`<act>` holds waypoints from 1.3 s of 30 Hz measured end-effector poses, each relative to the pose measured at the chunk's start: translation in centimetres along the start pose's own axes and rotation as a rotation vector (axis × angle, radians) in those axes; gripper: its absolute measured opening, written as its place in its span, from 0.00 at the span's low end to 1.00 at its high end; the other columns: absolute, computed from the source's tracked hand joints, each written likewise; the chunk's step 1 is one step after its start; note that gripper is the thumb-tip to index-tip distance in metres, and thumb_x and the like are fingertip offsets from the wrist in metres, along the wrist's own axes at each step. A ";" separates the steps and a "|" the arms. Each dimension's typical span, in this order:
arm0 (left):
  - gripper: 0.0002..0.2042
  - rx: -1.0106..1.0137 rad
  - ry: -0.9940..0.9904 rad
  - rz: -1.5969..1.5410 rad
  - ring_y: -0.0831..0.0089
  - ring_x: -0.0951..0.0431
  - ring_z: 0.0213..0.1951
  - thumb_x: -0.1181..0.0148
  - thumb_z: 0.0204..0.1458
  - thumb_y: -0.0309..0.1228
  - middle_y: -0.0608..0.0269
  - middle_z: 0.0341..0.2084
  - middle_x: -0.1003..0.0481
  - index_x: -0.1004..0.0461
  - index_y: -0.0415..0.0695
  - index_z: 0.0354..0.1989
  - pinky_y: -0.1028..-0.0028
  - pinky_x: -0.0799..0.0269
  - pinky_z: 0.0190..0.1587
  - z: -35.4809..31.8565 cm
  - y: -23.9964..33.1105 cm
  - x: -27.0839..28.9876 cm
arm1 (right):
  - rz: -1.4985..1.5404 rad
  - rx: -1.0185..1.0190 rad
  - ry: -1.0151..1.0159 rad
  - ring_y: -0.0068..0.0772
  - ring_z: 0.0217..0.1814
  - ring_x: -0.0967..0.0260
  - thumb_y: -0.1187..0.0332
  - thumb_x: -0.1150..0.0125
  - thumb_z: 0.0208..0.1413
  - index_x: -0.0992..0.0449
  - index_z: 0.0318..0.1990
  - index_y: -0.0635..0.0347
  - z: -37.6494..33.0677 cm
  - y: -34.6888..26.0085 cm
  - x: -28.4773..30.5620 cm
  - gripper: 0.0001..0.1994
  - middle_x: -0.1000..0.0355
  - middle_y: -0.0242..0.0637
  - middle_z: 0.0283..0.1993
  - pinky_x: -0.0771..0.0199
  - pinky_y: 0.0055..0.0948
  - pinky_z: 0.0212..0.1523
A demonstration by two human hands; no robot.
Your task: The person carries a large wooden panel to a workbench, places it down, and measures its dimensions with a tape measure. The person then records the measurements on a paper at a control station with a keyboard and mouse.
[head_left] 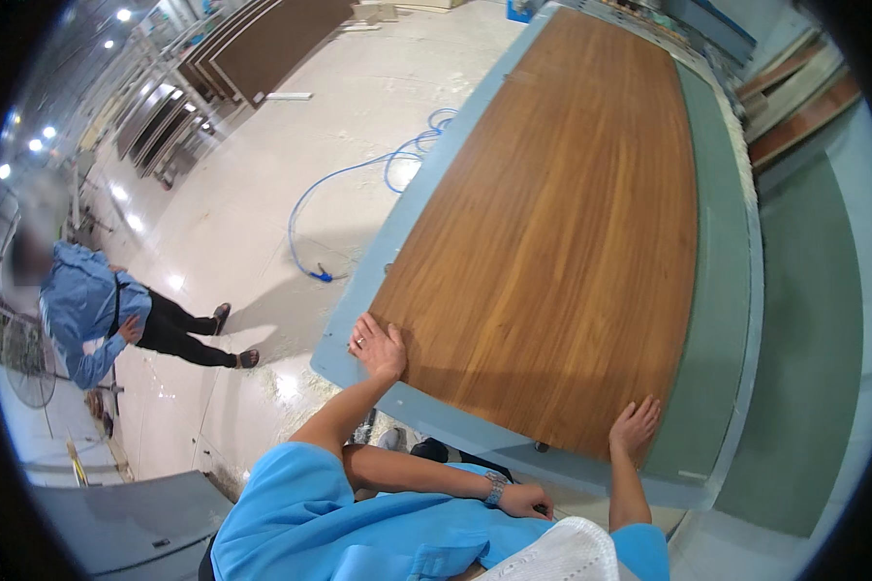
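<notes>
A large wood-grain panel (552,232) lies flat on a light-blue board (344,339), with a strip of green surface (722,290) along its right side. My left hand (378,347), wearing a ring, rests over the panel's near left corner with fingers spread. At the near right corner, my right hand (635,424) lies flat, fingers stretched forward. Neither hand grips anything. A third forearm with a wristwatch (497,489) crosses in front of blue shirt cloth; whose it is I cannot tell. Its hand (528,502) is partly curled.
A co-worker in a blue shirt (92,305) stands at the left. A blue hose (305,208) with a nozzle (322,275) lies on the tiled floor. Brown panels (262,48) lean at the back left. Long boards (804,111) stand at the right, near a green surface (804,358).
</notes>
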State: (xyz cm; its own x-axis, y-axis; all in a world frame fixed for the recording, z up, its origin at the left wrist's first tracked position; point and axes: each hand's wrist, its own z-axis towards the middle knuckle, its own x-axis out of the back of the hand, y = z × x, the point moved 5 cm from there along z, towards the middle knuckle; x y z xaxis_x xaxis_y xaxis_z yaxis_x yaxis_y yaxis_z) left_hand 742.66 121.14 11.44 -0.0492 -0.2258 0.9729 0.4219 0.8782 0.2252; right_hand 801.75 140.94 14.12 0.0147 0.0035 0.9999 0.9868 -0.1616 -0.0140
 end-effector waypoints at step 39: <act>0.36 0.001 0.031 0.003 0.48 0.45 0.72 0.49 0.60 0.43 0.45 0.70 0.41 0.46 0.35 0.73 0.42 0.56 0.73 -0.6 1.1 0.2 | -0.018 0.158 0.156 0.60 0.76 0.44 0.56 0.52 0.71 0.35 0.69 0.70 1.3 1.9 -0.4 0.28 0.40 0.60 0.74 0.43 0.48 0.75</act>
State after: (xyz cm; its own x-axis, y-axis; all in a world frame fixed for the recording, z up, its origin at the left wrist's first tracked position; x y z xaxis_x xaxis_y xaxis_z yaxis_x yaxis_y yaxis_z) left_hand 743.63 121.85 11.89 -0.0195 -0.2366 0.9714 0.4213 0.8792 0.2226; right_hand 803.88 141.94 13.69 -0.0165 -0.1494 0.9886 0.9999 -0.0063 0.0157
